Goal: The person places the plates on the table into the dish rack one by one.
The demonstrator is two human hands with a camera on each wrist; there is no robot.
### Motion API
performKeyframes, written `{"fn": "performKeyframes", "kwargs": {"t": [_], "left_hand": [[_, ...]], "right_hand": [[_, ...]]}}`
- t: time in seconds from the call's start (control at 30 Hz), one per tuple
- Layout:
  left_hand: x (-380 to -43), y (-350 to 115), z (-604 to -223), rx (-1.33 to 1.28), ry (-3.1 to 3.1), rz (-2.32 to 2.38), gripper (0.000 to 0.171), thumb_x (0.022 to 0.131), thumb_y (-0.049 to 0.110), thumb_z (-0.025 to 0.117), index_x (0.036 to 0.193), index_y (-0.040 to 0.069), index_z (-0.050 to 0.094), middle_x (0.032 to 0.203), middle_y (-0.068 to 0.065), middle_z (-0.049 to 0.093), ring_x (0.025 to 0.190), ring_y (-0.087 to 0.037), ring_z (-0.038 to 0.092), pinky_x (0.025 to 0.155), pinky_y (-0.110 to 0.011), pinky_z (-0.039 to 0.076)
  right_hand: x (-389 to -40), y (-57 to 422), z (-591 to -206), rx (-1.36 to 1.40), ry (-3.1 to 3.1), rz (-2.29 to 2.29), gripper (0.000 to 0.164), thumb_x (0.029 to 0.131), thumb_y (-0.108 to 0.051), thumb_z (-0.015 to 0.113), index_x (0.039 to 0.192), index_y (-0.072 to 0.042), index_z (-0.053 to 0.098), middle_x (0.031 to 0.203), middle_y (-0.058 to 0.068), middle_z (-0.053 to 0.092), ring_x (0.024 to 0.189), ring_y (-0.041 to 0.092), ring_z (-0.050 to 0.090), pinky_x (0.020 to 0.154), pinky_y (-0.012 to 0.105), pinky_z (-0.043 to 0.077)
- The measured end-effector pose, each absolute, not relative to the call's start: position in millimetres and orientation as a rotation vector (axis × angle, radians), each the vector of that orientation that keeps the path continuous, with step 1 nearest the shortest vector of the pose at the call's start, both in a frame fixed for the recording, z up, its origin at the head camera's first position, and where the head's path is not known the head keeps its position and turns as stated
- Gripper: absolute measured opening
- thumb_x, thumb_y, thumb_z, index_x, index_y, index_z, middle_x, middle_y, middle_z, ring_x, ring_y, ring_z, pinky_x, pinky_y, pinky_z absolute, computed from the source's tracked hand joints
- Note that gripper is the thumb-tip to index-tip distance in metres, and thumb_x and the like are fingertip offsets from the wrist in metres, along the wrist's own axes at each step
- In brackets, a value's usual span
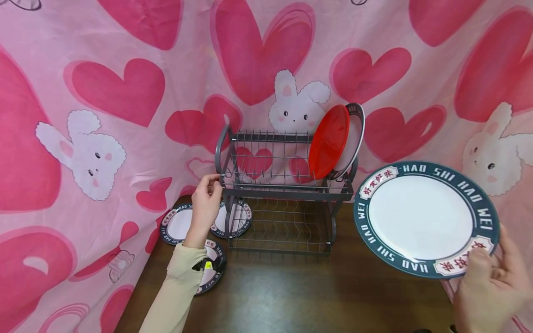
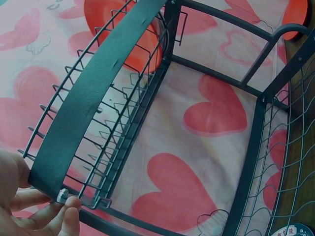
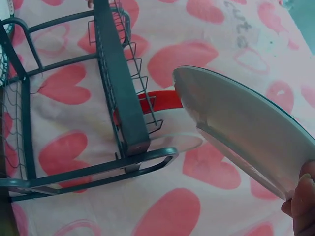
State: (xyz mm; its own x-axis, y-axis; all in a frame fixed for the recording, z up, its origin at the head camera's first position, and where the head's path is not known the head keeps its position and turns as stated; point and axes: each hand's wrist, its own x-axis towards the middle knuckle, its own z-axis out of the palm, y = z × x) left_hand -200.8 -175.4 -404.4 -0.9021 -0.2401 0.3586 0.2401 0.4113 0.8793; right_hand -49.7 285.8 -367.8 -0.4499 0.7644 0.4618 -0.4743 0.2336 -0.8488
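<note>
My right hand [image 1: 491, 282] grips the lower right rim of a white plate [image 1: 420, 217] with a dark teal lettered border, thumb on top. In the right wrist view the underside of this plate [image 3: 246, 128] shows, tilted beside the rack. My left hand [image 1: 207, 203] holds the left front corner of a dark two-tier dish rack [image 1: 287, 190]; in the left wrist view its fingers pinch the corner of the front bar [image 2: 83, 118]. On the top tier's right side a red plate [image 1: 330, 141] and a dark-rimmed white plate [image 1: 355, 134] stand on edge.
Several lettered plates lie on the brown table at left: one plate [image 1: 176, 224] by the cloth, another plate [image 1: 237, 219] behind the rack's left leg, and a plate [image 1: 212, 273] under a black object [image 1: 216, 263] near my sleeve. A pink heart-and-rabbit cloth [image 1: 258, 55] hangs behind.
</note>
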Motion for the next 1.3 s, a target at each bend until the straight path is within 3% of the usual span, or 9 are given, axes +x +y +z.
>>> {"fn": "performKeyframes", "kwargs": {"t": [0.1,0.33,0.47,0.67,0.93,1.17,1.3], "left_hand": [[-201.3,-175.4,-404.5,-0.005,-2.242,-1.493,0.031,0.107,0.012,0.05,0.133,0.0,0.063,0.12,-0.022,0.068,0.105,-0.035,0.067,0.09,-0.054,0.057],[-202.1,-175.3,-404.4,0.004,-2.242,-1.505,0.031,0.107,0.011,0.05,0.133,0.0,0.062,0.123,-0.025,0.066,0.107,-0.036,0.066,0.093,-0.055,0.056],[-202.5,-175.4,-404.7,0.006,-2.241,-1.504,0.031,0.107,0.011,0.05,0.133,0.0,0.062,0.123,-0.025,0.066,0.108,-0.036,0.066,0.094,-0.055,0.056],[-201.3,-175.3,-404.4,0.013,-2.244,-1.5,0.032,0.107,0.013,0.049,0.133,0.001,0.063,0.121,-0.024,0.067,0.105,-0.035,0.066,0.092,-0.054,0.056],[-201.3,-175.3,-405.1,0.023,-2.245,-1.485,0.032,0.107,0.013,0.048,0.133,0.002,0.063,0.119,-0.02,0.068,0.104,-0.034,0.067,0.089,-0.053,0.056],[-201.4,-175.4,-405.4,0.015,-2.236,-1.485,0.031,0.107,0.013,0.05,0.132,0.001,0.064,0.118,-0.019,0.069,0.102,-0.033,0.066,0.087,-0.051,0.056],[-201.1,-175.3,-404.9,0.007,-2.243,-1.495,0.031,0.107,0.013,0.05,0.133,0.001,0.063,0.121,-0.022,0.068,0.104,-0.034,0.066,0.089,-0.053,0.056]], "right_hand": [[-47.9,283.9,-365.4,-0.231,-1.372,1.497,0.045,0.092,0.007,0.052,0.133,0.003,0.067,0.113,0.012,0.077,0.069,0.005,0.072,0.058,0.012,0.053],[-42.9,277.3,-356.4,-0.27,-1.372,1.483,0.046,0.093,0.006,0.052,0.135,-0.001,0.067,0.1,0.004,0.079,0.063,0.002,0.066,0.053,0.008,0.049],[-43.6,273.6,-353.5,-0.101,-1.193,1.635,0.044,0.091,0.009,0.054,0.134,0.005,0.066,0.096,0.011,0.079,0.065,0.009,0.067,0.054,0.01,0.05],[-44.8,270.2,-346.4,0.019,-1.099,1.733,0.046,0.09,0.01,0.056,0.135,0.009,0.063,0.103,0.019,0.077,0.074,0.017,0.074,0.058,0.015,0.055],[-42.0,265.4,-336.1,-0.103,-1.287,1.608,0.046,0.094,0.007,0.052,0.138,0.001,0.064,0.11,0.01,0.078,0.075,0.01,0.073,0.057,0.009,0.051],[-39.1,259.1,-329.5,-0.241,-1.569,1.353,0.049,0.098,0.002,0.05,0.145,-0.009,0.061,0.126,0.008,0.074,0.084,0.004,0.074,0.061,0.009,0.052],[-40.2,258.5,-328.1,-0.226,-1.605,1.349,0.049,0.098,0.002,0.049,0.145,-0.008,0.06,0.128,0.005,0.074,0.084,0.003,0.073,0.061,0.008,0.051]]}}
